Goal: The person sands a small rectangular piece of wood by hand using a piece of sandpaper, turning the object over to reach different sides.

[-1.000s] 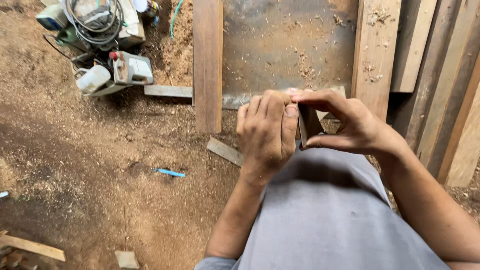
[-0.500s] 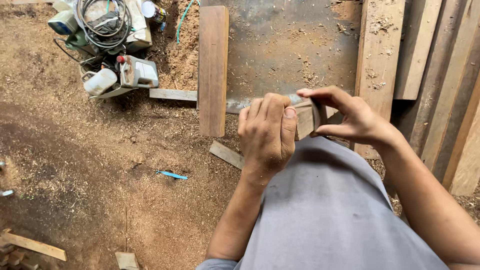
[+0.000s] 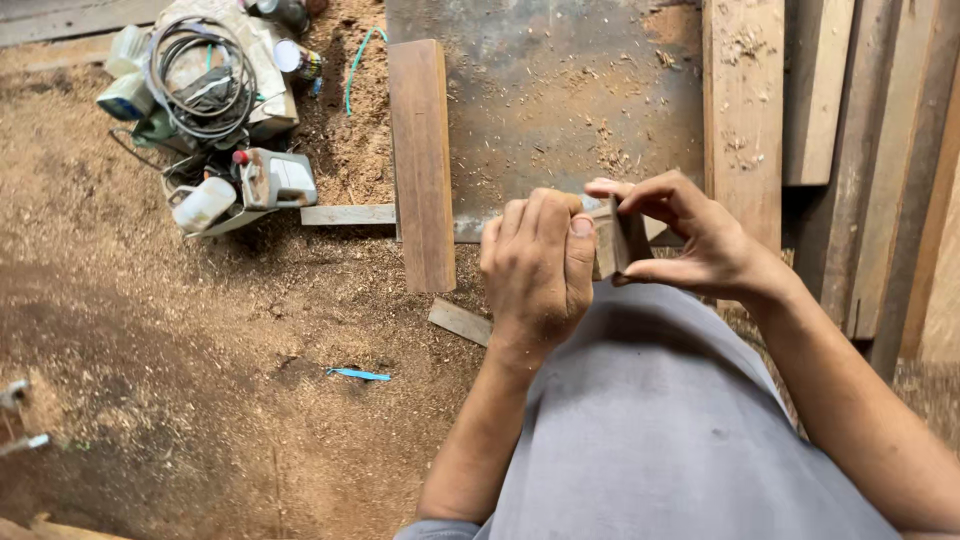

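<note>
Both hands hold 1 small wooden block at chest height above the sawdust floor: left hand clamped on its near end, right hand pinching it, steadying it for inspection.

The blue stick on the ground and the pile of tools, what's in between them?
In the head view, only sawdust-covered ground lies between the blue stick and the tool pile. A pale wood strip sits just right of that stretch.
</note>
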